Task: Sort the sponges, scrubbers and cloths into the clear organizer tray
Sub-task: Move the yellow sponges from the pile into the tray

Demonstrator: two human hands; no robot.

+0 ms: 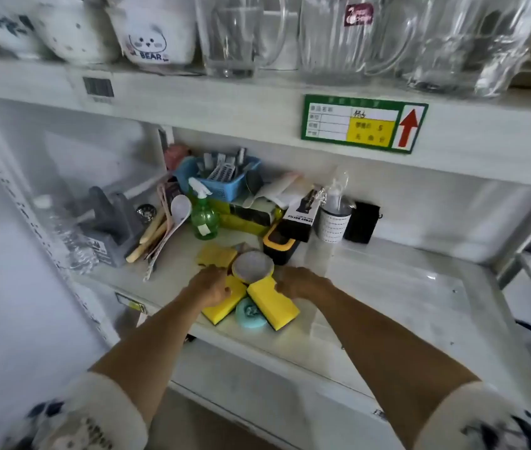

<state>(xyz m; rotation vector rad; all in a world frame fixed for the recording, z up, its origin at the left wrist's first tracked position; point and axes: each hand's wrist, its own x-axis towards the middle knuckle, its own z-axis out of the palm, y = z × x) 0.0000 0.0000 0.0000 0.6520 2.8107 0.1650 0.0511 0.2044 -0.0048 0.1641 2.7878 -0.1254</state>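
Both hands curl over a cluster of sponges on the white shelf (387, 287).
Left hand (210, 285) rests on one yellow sponge (222, 306), right hand (296, 282) on another yellow sponge (274, 302); whether either grips is unclear.

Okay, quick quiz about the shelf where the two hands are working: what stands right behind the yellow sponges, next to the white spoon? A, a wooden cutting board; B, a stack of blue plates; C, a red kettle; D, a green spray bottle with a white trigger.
D: a translucent green spray bottle with a white trigger stands just behind the yellow rectangular sponges, beside the white plastic spoon.
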